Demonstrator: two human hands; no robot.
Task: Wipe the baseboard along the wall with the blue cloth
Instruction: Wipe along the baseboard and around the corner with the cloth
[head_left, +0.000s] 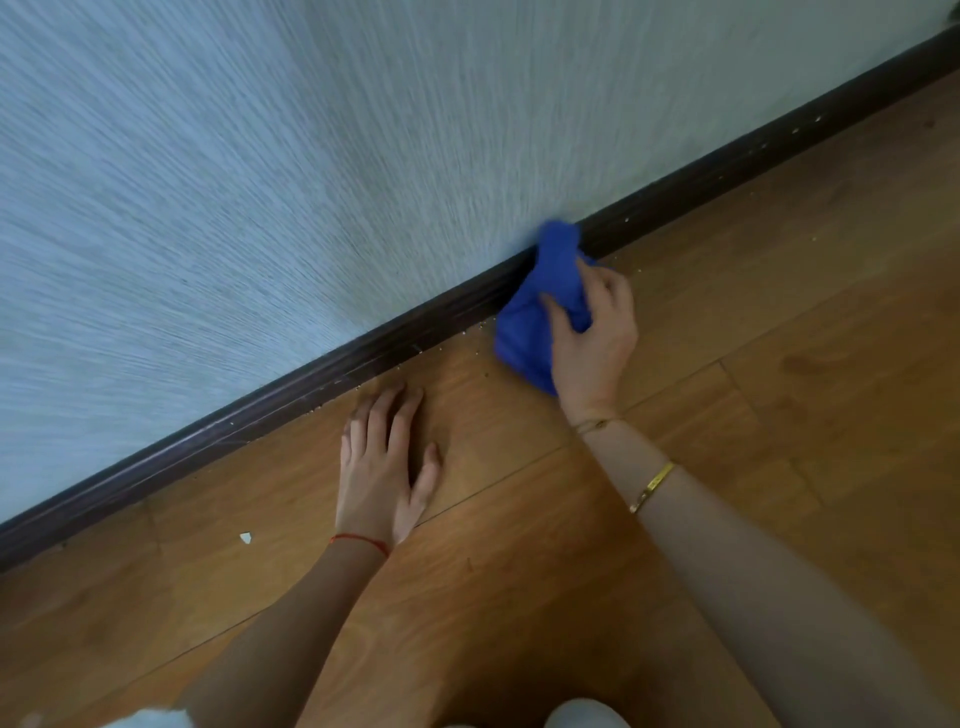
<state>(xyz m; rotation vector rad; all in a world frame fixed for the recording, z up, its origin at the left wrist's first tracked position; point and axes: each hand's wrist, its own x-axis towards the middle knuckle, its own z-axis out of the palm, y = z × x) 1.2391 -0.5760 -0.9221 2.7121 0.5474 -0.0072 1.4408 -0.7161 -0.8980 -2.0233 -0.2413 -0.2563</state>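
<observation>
The crumpled blue cloth (540, 306) lies bunched against the dark brown wooden baseboard (291, 400) where the pale textured wall (260, 182) meets the floor, its top end riding up over the moulding. The right hand (592, 338) grips it, fingers and thumb curled into the fabric. The left hand (387, 462) rests flat on the orange-brown wood plank floor (779, 364) just beside the baseboard, fingers straight and close together, with pale crumbs (363, 387) along the seam.

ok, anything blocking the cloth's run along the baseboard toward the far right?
Nothing visible does. The right hand holds the blue cloth against the baseboard, and the stretch ahead is bare apart from small crumbs on the floor along its foot. The left hand rests flat behind it.
</observation>
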